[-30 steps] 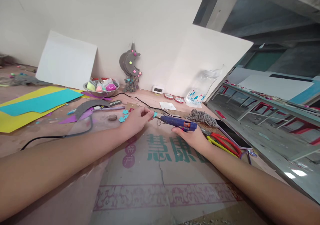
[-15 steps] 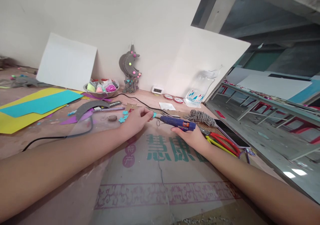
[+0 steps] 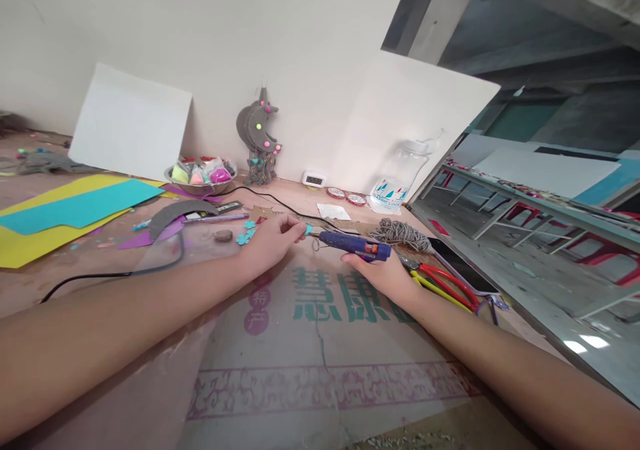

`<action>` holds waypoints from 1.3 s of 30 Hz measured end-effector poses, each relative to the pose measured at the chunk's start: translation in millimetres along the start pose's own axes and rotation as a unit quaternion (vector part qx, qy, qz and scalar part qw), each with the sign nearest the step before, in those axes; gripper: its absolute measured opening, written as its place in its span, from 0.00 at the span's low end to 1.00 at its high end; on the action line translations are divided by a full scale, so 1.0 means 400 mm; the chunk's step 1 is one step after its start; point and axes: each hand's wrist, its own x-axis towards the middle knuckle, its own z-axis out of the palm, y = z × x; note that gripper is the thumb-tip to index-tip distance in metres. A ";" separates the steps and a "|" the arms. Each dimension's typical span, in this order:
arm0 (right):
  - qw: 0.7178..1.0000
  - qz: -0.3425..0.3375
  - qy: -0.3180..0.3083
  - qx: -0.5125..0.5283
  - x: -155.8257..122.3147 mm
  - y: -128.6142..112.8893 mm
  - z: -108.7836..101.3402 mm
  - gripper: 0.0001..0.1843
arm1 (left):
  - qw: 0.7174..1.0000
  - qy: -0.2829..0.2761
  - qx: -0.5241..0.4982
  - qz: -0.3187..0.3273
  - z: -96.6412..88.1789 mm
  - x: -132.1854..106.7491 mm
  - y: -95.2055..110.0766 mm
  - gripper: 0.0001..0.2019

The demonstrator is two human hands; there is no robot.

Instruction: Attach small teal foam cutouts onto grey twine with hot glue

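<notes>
My right hand (image 3: pixel 383 273) is wrapped round a blue glue gun (image 3: pixel 355 245), whose nozzle points left. Between the fingertips of my left hand (image 3: pixel 275 237) is pinched a small turquoise piece (image 3: pixel 309 229), close to the nozzle; its full shape is hidden. Turquoise flower cut-outs (image 3: pixel 246 231) lie just left of my left hand. Under both hands spreads a clear plastic sheet (image 3: pixel 280 350) with green and purple print. A bundle of grey cord (image 3: pixel 403 235) rests behind my right hand, and pliers with red handles (image 3: pixel 453 287) are beside my right wrist.
A bowl of coloured clay packs (image 3: pixel 200 178), a grey moon ornament (image 3: pixel 260 130), a small clock (image 3: pixel 314 179) and a clear jug (image 3: pixel 397 177) stand along the wall. Yellow card (image 3: pixel 30 247) and turquoise card (image 3: pixel 85 207) lie left. A phone (image 3: pixel 465 267) lies near the right edge.
Both hands keep almost the same place, with the glue gun nozzle still close to the turquoise piece. The view has shifted very slightly.
</notes>
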 end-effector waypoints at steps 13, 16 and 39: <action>0.999 -0.011 0.018 -0.027 0.000 -0.006 -0.002 0.18 | 1.000 -0.001 -0.004 0.003 0.000 -0.001 0.000 0.13; 0.999 -0.012 0.021 -0.039 0.001 -0.005 -0.001 0.19 | 1.000 0.002 -0.002 0.005 0.000 -0.001 0.000 0.13; 0.997 -0.014 0.045 -0.058 0.004 -0.005 -0.003 0.19 | 1.000 -0.005 -0.001 0.002 0.001 0.000 -0.002 0.12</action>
